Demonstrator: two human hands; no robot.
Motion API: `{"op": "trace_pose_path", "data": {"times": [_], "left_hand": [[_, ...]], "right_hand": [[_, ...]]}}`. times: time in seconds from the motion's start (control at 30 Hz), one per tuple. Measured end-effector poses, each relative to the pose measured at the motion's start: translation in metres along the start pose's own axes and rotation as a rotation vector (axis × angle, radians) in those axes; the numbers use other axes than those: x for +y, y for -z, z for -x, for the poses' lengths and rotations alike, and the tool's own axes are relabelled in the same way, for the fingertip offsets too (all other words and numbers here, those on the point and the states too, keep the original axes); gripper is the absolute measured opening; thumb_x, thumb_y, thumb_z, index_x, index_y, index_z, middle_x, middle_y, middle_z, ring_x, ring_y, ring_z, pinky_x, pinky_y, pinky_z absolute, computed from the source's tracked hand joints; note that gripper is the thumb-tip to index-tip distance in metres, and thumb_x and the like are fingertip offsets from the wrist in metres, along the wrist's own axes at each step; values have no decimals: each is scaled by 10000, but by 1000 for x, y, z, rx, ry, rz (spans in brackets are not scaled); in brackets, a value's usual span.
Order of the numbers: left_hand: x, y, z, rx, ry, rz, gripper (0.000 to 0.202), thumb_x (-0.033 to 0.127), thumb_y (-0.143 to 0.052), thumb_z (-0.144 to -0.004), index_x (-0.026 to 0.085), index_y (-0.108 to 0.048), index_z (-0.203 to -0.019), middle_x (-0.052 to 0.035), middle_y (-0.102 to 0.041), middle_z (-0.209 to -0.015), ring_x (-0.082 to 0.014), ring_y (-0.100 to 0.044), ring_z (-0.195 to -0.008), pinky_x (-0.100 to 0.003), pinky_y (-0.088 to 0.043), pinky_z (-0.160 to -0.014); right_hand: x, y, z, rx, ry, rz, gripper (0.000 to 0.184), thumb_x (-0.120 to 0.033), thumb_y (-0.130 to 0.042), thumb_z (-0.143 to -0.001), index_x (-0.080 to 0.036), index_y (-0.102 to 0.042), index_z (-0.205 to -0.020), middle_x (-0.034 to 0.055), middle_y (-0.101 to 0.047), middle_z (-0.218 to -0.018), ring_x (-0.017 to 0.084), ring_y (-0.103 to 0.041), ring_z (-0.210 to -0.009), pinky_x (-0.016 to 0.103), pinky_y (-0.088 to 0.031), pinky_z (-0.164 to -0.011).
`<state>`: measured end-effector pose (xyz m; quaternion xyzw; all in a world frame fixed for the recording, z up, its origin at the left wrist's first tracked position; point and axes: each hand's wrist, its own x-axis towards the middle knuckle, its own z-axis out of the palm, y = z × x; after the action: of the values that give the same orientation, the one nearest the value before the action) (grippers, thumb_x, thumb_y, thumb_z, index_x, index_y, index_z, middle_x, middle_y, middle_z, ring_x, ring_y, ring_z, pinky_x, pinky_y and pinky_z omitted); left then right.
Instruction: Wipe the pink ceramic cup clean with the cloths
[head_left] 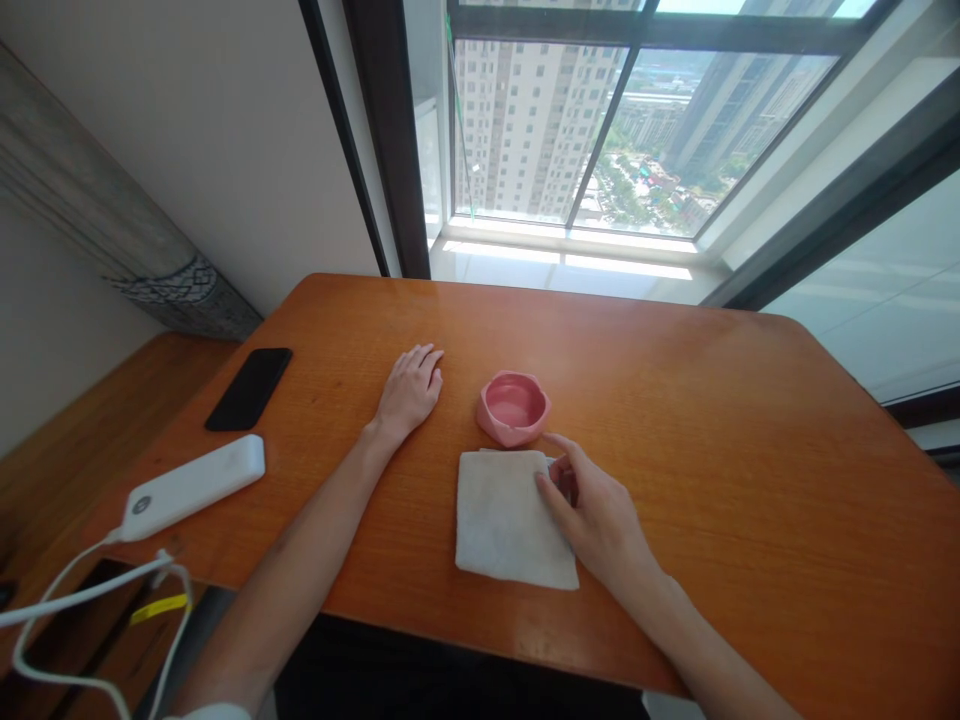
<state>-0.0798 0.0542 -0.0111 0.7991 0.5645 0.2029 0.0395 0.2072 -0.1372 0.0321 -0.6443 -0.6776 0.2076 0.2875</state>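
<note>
A folded white cloth point(510, 520) lies flat near the front edge of the wooden table. My right hand point(604, 510) is at its upper right edge, thumb on top of the cloth and curled fingers at its side, closed on that edge. Its index finger reaches toward a pink faceted bowl point(514, 408), which stands upright just beyond the cloth; the inside shows nothing in it. To the left of the bowl, my left hand point(409, 390) rests palm down on the table, fingers stretched out, holding nothing.
On the left of the table point(712, 450) lie a black phone point(249, 390) and a white power bank point(195, 487). A white cable point(82, 597) runs from the power bank over the left edge. Beyond the table's far edge is a window point(540, 130); a grey curtain point(135, 220) hangs at left.
</note>
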Motion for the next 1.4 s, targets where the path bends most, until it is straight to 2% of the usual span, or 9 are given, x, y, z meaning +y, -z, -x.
{"op": "trace_pose_path", "data": {"times": [0.17, 0.27, 0.5, 0.7, 0.83, 0.93, 1.1, 1.23, 1.4], "left_hand": [[-2, -2, 0, 6, -2, 6, 482, 274, -424, -1094, 165, -638, -1512, -148, -613, -1654, -324, -538, -1582, -534, -395, -1375], [-2, -2, 0, 8, -1, 6, 482, 279, -420, -1097, 166, -636, -1514, -146, -611, -1655, -320, -538, -1581, -527, -392, -1378], [-1, -2, 0, 5, -2, 0, 482, 276, -421, -1100, 158, -638, -1513, -144, -611, -1656, -316, -540, -1579, -522, -389, -1380], [-2, -2, 0, 9, -6, 1, 474, 278, -426, -1097, 176, -641, -1507, -141, -612, -1657, -313, -549, -1573, -530, -396, -1375], [-3, -3, 0, 1, -7, -3, 483, 279, -421, -1099, 153, -636, -1512, -152, -606, -1660, -326, -543, -1577, -533, -391, -1377], [-3, -2, 0, -2, -9, 3, 484, 277, -416, -1100, 155, -634, -1514, -159, -605, -1659, -327, -536, -1583, -545, -391, -1375], [-1, 0, 0, -2, -6, 13, 482, 276, -416, -1097, 148, -639, -1504, -166, -604, -1659, -330, -539, -1580, -547, -387, -1377], [-1, 0, 1, 0, -2, 10, 475, 279, -420, -1100, 163, -640, -1505, -149, -607, -1658, -319, -531, -1587, -533, -383, -1382], [-2, -2, 1, -3, 5, 2, 481, 280, -415, -1103, 152, -638, -1510, -149, -603, -1661, -323, -537, -1582, -529, -380, -1384]], "right_hand": [[4, 6, 6, 34, -60, -195, 339, -389, -582, -1057, -241, -647, -1355, -14, -669, -863, 180, -692, -670, 309, -581, -623], [10, 9, 6, 53, -14, -141, 299, -370, -566, -1068, -241, -668, -1318, 22, -686, -939, 203, -716, -728, 346, -619, -680], [21, 1, 4, 57, 288, 164, 297, -370, -582, -1109, -248, -654, -1370, 140, -697, -1343, 352, -682, -1253, 571, -607, -1071], [12, -15, 1, 44, 324, 52, 247, -299, -544, -1128, -266, -621, -1360, 114, -679, -1298, 283, -719, -1191, 475, -645, -1038], [11, -8, -17, 88, 348, 115, 215, -335, -592, -1099, -261, -668, -1286, 109, -718, -1250, 301, -717, -1149, 477, -635, -1003], [29, 9, -45, 171, 329, 211, 244, -307, -512, -1110, -253, -729, -1210, 120, -755, -1208, 316, -711, -1148, 504, -594, -1048], [75, 20, -89, 147, 245, 492, 474, -388, -425, -1133, -183, -631, -1507, 209, -591, -1640, 410, -500, -1549, 667, -379, -1266], [96, 13, -95, 78, 205, 501, 537, -442, -355, -1159, -210, -570, -1593, 173, -572, -1686, 384, -477, -1591, 677, -304, -1311], [96, 12, -92, 70, 202, 489, 559, -465, -353, -1162, -181, -590, -1581, 181, -575, -1684, 397, -480, -1594, 675, -305, -1316]]}}
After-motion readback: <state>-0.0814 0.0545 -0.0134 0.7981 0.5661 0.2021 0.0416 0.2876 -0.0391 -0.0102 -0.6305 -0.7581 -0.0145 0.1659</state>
